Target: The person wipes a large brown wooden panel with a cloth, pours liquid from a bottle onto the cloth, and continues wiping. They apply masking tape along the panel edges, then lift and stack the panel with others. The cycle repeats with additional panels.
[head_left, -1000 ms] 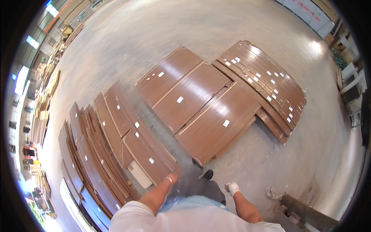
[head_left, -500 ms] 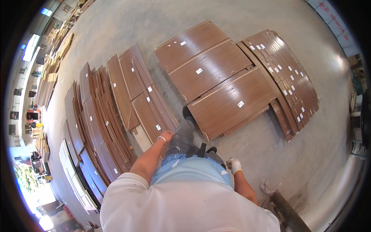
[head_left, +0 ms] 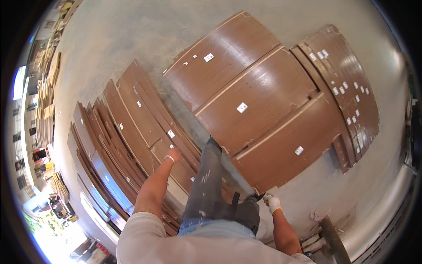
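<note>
- Brown panel [head_left: 169, 152] of wood laminate, long and narrow, with a small white label, lying on top of the fanned stack [head_left: 116, 145] at the person's left.
- Left hand [head_left: 172, 155] reaching down onto this panel, touching its top face near the label; fingers hidden from above, so cannot tell if flat or gripping.
- Right hand [head_left: 272, 203] in a white glove, low beside the right leg, near the corner of the large boards [head_left: 263, 105]; seems loosely closed, holding nothing visible.
- Progress, as a judgement: panel not lifted yet, only touched; many narrow panels already spread out in overlapping rows, three wide boards side by side on the right, and one more pile with many labels [head_left: 347, 83] at the far right; most of the sorting or moving seemingly left.
- Dark trouser leg [head_left: 206, 176] stepping forward between the two groups of boards.
- Bare grey concrete floor [head_left: 132, 39] under everything, dusty and a little shiny.
- Large workshop hall around: stacked material along the left wall [head_left: 44, 83], bright daylight from an opening at the lower left, some metal part [head_left: 332, 240] at the lower right.
</note>
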A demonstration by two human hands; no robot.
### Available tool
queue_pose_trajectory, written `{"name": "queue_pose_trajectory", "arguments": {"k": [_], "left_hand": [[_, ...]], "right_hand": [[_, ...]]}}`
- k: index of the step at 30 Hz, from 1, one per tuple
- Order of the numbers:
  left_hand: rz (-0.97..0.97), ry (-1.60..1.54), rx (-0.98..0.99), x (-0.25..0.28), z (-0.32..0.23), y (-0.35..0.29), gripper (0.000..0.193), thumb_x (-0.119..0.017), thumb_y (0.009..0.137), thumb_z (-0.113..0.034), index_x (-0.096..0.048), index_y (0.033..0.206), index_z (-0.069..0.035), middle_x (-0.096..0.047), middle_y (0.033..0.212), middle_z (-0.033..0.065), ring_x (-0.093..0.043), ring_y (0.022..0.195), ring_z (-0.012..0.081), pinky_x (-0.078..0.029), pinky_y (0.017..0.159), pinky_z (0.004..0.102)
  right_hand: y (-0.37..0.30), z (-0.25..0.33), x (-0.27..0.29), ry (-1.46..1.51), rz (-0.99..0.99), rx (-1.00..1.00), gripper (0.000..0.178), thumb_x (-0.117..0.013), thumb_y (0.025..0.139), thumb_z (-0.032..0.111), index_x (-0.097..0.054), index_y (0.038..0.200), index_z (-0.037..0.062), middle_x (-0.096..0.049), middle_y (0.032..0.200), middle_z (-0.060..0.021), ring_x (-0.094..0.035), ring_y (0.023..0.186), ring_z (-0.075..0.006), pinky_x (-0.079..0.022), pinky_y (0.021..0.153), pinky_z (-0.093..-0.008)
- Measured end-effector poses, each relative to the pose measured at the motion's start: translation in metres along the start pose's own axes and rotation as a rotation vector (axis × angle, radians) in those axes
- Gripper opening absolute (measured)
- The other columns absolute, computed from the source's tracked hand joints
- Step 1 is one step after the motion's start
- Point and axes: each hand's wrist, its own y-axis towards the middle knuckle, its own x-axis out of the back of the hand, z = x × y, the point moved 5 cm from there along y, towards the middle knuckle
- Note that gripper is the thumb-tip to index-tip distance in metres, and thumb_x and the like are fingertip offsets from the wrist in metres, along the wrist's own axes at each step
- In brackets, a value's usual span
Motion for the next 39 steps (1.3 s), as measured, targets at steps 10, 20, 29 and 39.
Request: {"name": "queue_pose_trajectory", "arguments": {"k": [10, 20, 29, 39], "left_hand": [[-0.394, 0.09, -0.255, 0.317, -0.149, 0.39, 0.051, -0.068, 0.092, -0.028, -0.062, 0.139, -0.01, -0.07, 0.132, 0.0218, -0.065, 0.122, 0.0416, -0.052, 0.107, 0.0526], [-0.466, -0.195, -0.382, 0.441, -0.294, 0.588, 0.101, -0.08, 0.085, -0.056, -0.042, 0.157, 0.004, -0.054, 0.152, 0.0314, -0.051, 0.144, 0.0443, -0.042, 0.119, 0.0471], [-0.526, -0.13, -0.391, 0.474, -0.364, 0.68, 0.094, -0.072, 0.087, -0.072, -0.064, 0.139, 0.007, -0.07, 0.131, 0.0223, -0.065, 0.123, 0.029, -0.047, 0.108, 0.0401], [-0.632, -0.021, -0.394, 0.46, -0.38, 0.69, 0.101, -0.059, 0.093, -0.075, -0.052, 0.149, 0.009, -0.058, 0.147, 0.0326, -0.054, 0.141, 0.0452, -0.041, 0.118, 0.0457]], "right_hand": [[0.096, 0.308, -0.193, -0.226, -0.283, 0.421, 0.058, -0.064, 0.093, 0.011, -0.056, 0.149, 0.0031, -0.065, 0.143, -0.0207, -0.063, 0.133, -0.031, -0.047, 0.114, -0.0378], [0.172, 0.339, -0.128, -0.565, -1.061, 0.197, 0.092, -0.072, 0.093, 0.043, -0.028, 0.167, 0.0138, -0.025, 0.171, -0.0266, -0.025, 0.158, -0.0439, -0.024, 0.125, -0.0605], [0.238, 0.273, -0.024, -0.458, -1.225, -0.006, 0.077, -0.053, 0.106, 0.045, -0.022, 0.169, 0.0137, -0.022, 0.172, -0.0257, -0.026, 0.156, -0.0472, -0.025, 0.123, -0.0623], [0.245, 0.282, -0.043, -0.451, -1.375, -0.025, 0.069, -0.046, 0.108, 0.037, -0.021, 0.167, 0.0118, -0.021, 0.172, -0.0242, -0.023, 0.156, -0.046, -0.02, 0.125, -0.0635]]}}
